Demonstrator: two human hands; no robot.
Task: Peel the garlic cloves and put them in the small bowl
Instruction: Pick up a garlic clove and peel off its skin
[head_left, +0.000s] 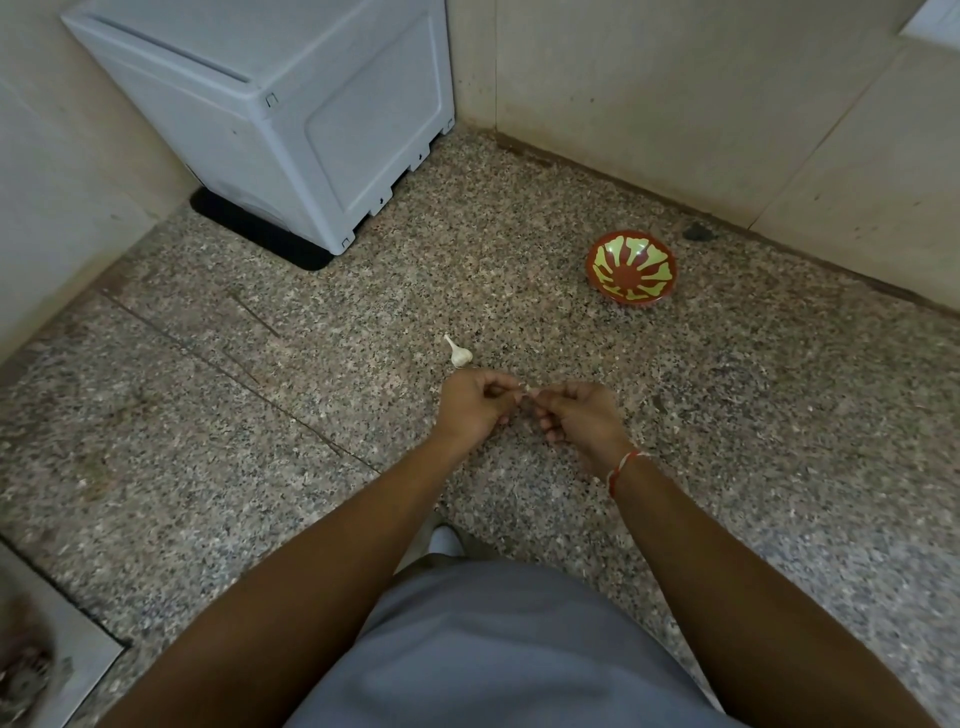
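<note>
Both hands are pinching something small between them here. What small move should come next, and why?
Probably pull the skin off the clove before carrying it anywhere. The left hand and right hand both pinch it, and it is too small to tell how much skin remains. The small bowl sits farther off to the right and looks empty, and the garlic bulb lies just beyond the hands.

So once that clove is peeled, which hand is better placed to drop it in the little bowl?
Probably the right hand. The small bowl sits on the counter ahead and to the right, on that hand's side. Both hands pinch the garlic clove; the left hand would have to cross over.
</note>
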